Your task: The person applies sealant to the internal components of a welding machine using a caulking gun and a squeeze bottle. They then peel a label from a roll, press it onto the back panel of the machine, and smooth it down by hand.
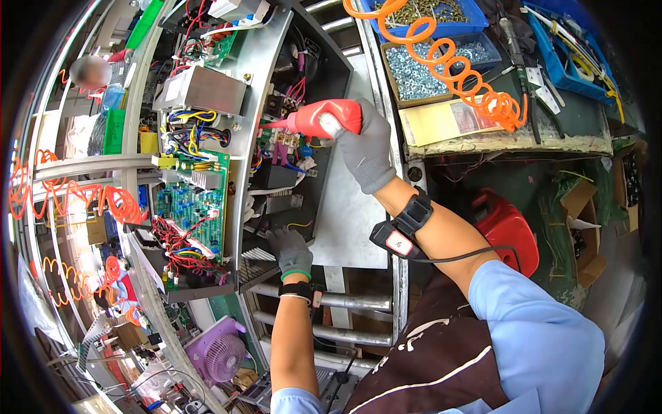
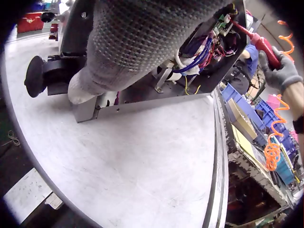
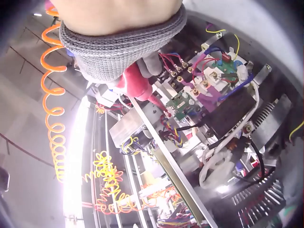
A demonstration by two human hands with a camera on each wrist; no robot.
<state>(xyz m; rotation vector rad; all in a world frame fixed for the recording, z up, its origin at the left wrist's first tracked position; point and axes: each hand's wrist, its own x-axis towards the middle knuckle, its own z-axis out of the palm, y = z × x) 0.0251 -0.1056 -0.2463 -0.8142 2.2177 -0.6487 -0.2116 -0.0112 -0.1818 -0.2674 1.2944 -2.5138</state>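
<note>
My gloved right hand [image 1: 365,148] grips a red bottle [image 1: 324,117] with a narrow nozzle, held on its side over an open metal cabinet of wired parts. In the right wrist view, the tip of the red bottle [image 3: 137,85] is at a small green circuit board [image 3: 180,105] beside wires; whether it touches cannot be told. My gloved left hand [image 1: 289,252] rests at the cabinet's near end, by the slotted vent [image 1: 258,255]; its fingertips are partly hidden. Through the left wrist view, the left glove [image 2: 142,42] covers part of the cabinet's metal edge [image 2: 156,102].
Blue bins [image 1: 476,52] of screws and washers, a yellow booklet [image 1: 441,123] and a coiled orange hose [image 1: 476,90] lie at the upper right. Left of the cabinet is a green circuit board [image 1: 200,200]. Below stands a purple fan [image 1: 224,355].
</note>
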